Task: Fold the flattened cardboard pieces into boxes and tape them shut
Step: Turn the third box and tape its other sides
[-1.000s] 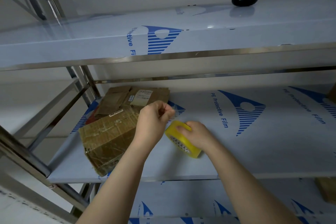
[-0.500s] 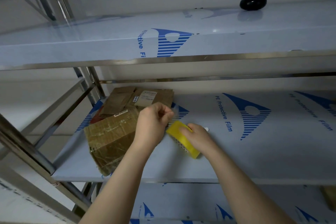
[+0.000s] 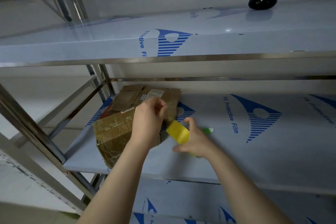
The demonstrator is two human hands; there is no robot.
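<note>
A taped brown cardboard box [image 3: 113, 133] lies on the middle shelf [image 3: 272, 160] at the left. Flattened cardboard pieces [image 3: 145, 96] are stacked behind it against the back. My left hand [image 3: 148, 121] hovers over the box's right end with fingers curled, pinching the end of a strip of clear tape [image 3: 170, 114]. That strip runs down to a yellow tape roll [image 3: 177, 132], which my right hand [image 3: 195, 140] holds just right of the box. A green and white object [image 3: 208, 130] peeks out behind my right hand.
The metal rack has an upper shelf [image 3: 109, 45] with a black oval object [image 3: 262, 2] at its right. A lower shelf [image 3: 181, 205] shows beneath. Rack posts [image 3: 27, 123] stand at the left. All shelves carry blue-printed protective film.
My left hand has stayed over the box while my right hand shifted the yellow roll slightly right and down, drawing out tape. A green and white object has come into sight behind my right hand.
</note>
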